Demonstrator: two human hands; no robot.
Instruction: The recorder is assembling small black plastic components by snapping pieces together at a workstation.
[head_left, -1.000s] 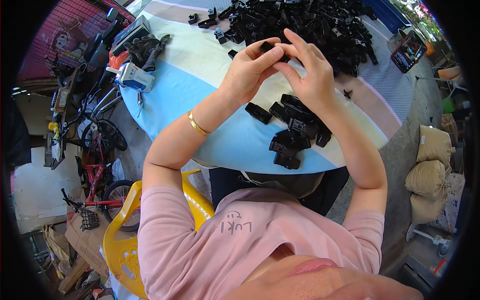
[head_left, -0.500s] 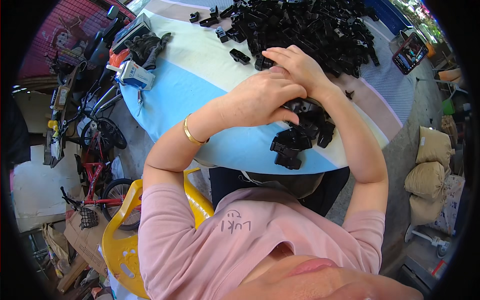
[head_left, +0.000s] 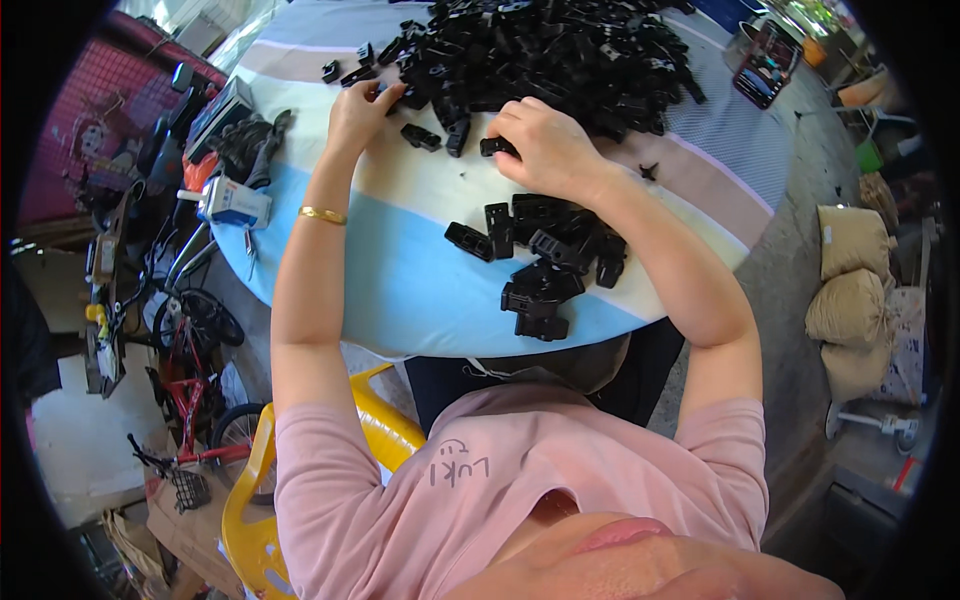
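Note:
A large heap of black plastic parts (head_left: 560, 60) lies across the far side of the table. At its left edge my left hand (head_left: 358, 115) is closed in a pinch on one small black part, mostly hidden by the heap's other dark pieces. My right hand (head_left: 548, 145) curls palm down over another black plastic part (head_left: 497, 147), which shows under its fingers. Loose between the hands lies a single black part (head_left: 421, 137). Nearer me, beside my right forearm, a smaller group of black parts (head_left: 545, 285) sits on the cloth.
A striped cloth (head_left: 390, 290) covers the rounded table. Along its left side are a blue-and-white carton (head_left: 235, 203), dark gloves (head_left: 250, 145) and a box (head_left: 218, 118). A phone (head_left: 768, 63) stands at the far right. Bicycles (head_left: 195, 400) and stacked sacks (head_left: 848, 290) flank the table.
My hands, together before, are now apart: the left has gone to the far left by the heap, and the right stays nearer the middle. Black parts now lie at the near group's left side.

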